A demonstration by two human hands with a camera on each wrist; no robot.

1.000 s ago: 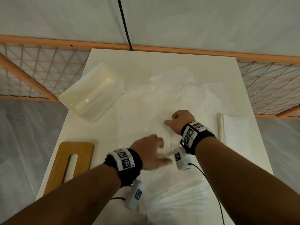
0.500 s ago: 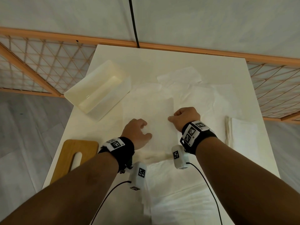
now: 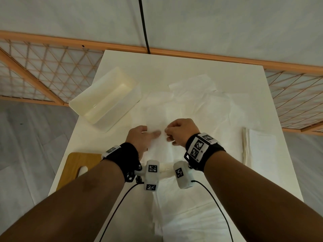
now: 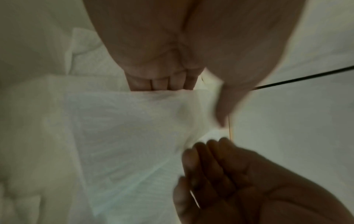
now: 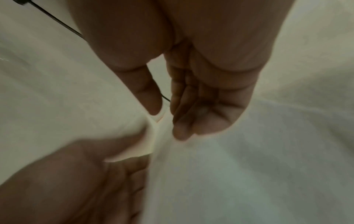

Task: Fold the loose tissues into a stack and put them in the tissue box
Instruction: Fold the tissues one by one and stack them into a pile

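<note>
Pinches thin white tissue sheet [image 3: 158, 145] at the middle of the white table [image 3: 174, 67] with curled right hand [image 3: 180, 131], seemingly grips it with left hand [image 3: 139, 139] too.

A white desk [image 3: 174, 67] fills the centre of the frame. Behind it, an orange wooden lattice fence [image 3: 43, 70] runs from left to right. A black cable [image 3: 143, 23] hangs down the pale wall [image 3: 227, 23] at the top. Grey floor [image 3: 26, 154] shows at the left.
</note>
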